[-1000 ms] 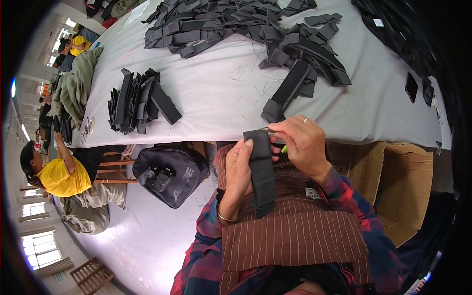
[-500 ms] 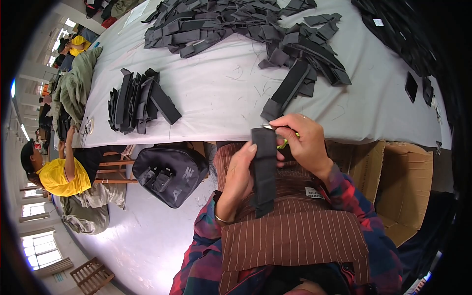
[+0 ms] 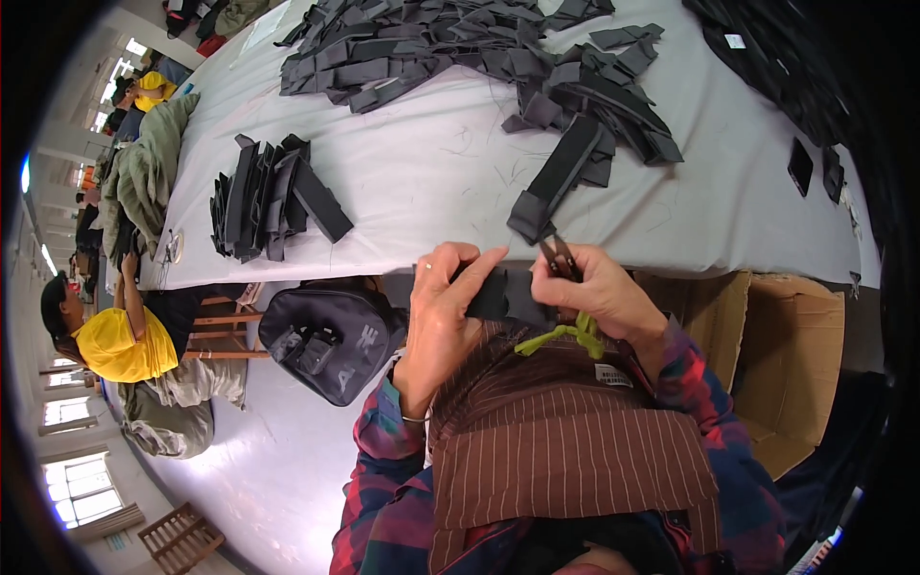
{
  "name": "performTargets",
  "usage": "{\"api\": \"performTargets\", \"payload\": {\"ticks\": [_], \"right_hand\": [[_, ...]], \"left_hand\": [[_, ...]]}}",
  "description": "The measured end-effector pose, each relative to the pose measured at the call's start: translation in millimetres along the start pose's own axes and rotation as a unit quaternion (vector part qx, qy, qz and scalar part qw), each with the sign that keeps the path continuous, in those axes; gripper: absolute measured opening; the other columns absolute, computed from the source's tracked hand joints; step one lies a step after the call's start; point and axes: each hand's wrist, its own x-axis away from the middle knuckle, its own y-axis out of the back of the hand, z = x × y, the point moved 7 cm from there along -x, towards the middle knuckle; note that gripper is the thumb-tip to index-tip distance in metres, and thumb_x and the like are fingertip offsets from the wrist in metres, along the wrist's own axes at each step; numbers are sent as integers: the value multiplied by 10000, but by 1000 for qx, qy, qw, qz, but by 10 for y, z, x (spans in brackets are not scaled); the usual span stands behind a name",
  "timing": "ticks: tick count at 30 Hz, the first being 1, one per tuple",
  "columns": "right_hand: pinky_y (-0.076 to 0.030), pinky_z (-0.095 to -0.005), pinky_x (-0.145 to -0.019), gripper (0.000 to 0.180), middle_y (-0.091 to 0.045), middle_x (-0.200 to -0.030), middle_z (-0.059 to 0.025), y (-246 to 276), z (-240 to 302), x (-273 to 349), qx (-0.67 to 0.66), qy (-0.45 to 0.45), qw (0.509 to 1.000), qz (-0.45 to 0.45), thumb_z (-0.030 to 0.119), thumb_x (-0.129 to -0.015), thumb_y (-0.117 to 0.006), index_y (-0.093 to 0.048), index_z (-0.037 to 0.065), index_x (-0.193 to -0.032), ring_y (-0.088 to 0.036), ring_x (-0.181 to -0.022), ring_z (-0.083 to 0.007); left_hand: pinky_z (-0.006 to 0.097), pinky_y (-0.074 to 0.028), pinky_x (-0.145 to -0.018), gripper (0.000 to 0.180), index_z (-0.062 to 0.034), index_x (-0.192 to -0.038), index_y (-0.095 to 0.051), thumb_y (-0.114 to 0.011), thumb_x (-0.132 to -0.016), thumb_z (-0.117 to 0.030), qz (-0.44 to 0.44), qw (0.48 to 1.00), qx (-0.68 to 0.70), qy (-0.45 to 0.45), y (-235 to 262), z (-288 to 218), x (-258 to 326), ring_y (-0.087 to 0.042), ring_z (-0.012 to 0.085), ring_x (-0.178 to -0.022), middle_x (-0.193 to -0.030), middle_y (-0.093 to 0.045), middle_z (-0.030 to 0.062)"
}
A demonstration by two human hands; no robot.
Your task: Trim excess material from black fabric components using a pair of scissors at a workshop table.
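Note:
At the table's near edge, a dark grey fabric strip [image 3: 490,299] lies sideways in front of my apron. My left hand [image 3: 437,309] is closed on it, thumb and forefinger pointing to the right. Thread snips [image 3: 560,259] are in my right hand [image 3: 606,299], their dark blades pointing away from me. A yellow-green cloth tie [image 3: 565,333] dangles below that hand. Just beyond the snips lies another dark strip [image 3: 554,182], one end close to the blade tips. Part of the held strip is hidden behind my left fingers.
A large heap of dark strips [image 3: 412,48] covers the far table, and a neater bundle [image 3: 264,196] stands at left. A phone [image 3: 800,168] lies at right. Below are a black bag [image 3: 335,345] and an open cardboard box [image 3: 791,355]. A person in yellow [image 3: 125,340] works at far left.
The held strip has turned from upright to sideways. My left hand has shifted left and farther over it. The snips have swung to point away, and the green tie now hangs in view.

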Motion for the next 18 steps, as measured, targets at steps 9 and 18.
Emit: {"api": "performTargets", "payload": {"ticks": [9,18], "right_hand": [[-465,-264,-765,464,-609,-898,-36,38,100,22,223,163,942,-192,-46,-779,-622,-558,78,-1221,-547,-791,-109],[-496,-286,-671,475,-601,-802,-112,-107,83,26,356,274,872,-196,-163,-730,-508,-633,57,-1132,-622,-720,-205]], "left_hand": [[382,-385,-868,735,-73,-1346,-455,-733,-667,-25,-226,954,-167,107,51,564,3,-529,228,-920,-1092,-488,114],[332,-493,-834,509,33,-1349,-421,-618,-911,-135,-178,749,568,291,-291,1042,184,-579,202,-980,-1156,-538,107]]}}
